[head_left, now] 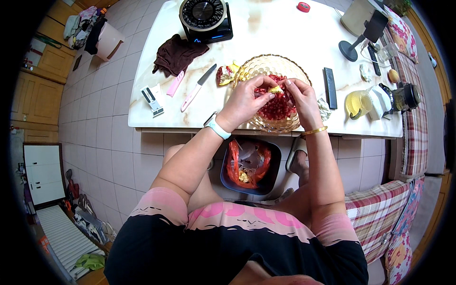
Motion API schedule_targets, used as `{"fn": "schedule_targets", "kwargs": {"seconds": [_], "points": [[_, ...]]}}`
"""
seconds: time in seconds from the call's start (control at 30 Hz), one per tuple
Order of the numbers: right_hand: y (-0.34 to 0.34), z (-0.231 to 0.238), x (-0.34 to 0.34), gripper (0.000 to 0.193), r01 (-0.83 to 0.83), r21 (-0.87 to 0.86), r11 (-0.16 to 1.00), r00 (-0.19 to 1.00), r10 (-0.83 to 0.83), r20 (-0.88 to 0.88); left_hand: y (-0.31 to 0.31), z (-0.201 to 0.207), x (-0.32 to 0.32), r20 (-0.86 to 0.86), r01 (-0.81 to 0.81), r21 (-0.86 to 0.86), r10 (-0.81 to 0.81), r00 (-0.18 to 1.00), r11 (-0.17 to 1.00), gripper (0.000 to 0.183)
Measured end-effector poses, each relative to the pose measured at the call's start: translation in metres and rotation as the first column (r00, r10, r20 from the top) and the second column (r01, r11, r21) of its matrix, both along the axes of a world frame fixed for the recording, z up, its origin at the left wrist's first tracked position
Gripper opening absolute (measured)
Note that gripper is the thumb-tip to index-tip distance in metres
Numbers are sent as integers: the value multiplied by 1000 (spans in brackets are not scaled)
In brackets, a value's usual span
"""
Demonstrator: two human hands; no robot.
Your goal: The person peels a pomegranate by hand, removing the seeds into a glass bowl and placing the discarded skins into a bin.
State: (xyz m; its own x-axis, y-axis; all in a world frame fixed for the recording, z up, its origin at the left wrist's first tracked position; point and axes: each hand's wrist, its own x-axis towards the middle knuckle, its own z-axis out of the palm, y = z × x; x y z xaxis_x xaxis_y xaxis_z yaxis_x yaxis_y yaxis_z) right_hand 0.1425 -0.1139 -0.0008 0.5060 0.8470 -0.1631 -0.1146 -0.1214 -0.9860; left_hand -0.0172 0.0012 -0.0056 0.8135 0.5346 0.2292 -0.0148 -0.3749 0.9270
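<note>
Over an amber glass bowl (269, 58) on the table, my left hand (243, 100) grips a small pomegranate piece (275, 89) showing yellowish pith and red seeds. My right hand (305, 102) is closed, its thumb and fingertips pinching at the piece's right side. Loose red pomegranate seeds (276, 112) heap in the bowl below my fingers. Left of the bowl lies a larger chunk of pomegranate (226, 75) with its rind. A knife with a pink handle (191, 100) rests farther left, beside a pink knife sheath (175, 84).
Below the table edge stands a dark bin (274, 183) with a red bag in it. A brown cloth (178, 54) and a black fan (207, 23) lie toward the far left. On the right are a black bar (330, 88), a phone stand (349, 50) and a yellow cup (358, 103).
</note>
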Motion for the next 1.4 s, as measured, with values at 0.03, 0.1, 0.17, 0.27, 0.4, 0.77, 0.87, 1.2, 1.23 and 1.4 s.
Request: {"fn": "schedule_targets", "kwargs": {"seconds": [0.03,0.1,0.17,0.27,0.4,0.77,0.87,1.2,1.23,1.4], "points": [[1,2,-2,20,6,2,1000,1000,-7,25,0,-1,0,3,-5,-5,5,1000,1000,21],[1,3,-4,21,7,2,1000,998,-7,65,1,1,1,-10,4,5,-3,1000,1000,21],[1,2,-4,21,-3,-3,1000,996,3,95,1,2,0,-21,7,9,-7,1000,1000,20],[1,1,-3,22,3,-10,1000,997,-2,79,0,1,0,-29,4,11,-4,1000,1000,21],[1,3,-5,23,0,-20,1000,991,3,136,-1,3,0,-33,3,19,-3,999,1000,21],[5,-5,-18,13,134,193,972,790,-222,571,-1,-4,3,-10,-71,-8,71,997,997,22],[5,1,-21,9,148,171,974,729,-224,647,-2,-6,4,-3,-117,-50,117,993,992,19],[0,-4,6,22,80,128,989,726,-145,672,4,-18,9,192,13,-503,97,977,864,25],[-1,-2,7,21,77,98,992,743,-122,658,4,-14,8,168,15,-534,89,982,846,25],[-7,12,4,18,49,-86,995,758,19,652,3,-1,2,91,6,-677,75,993,736,29]]}}
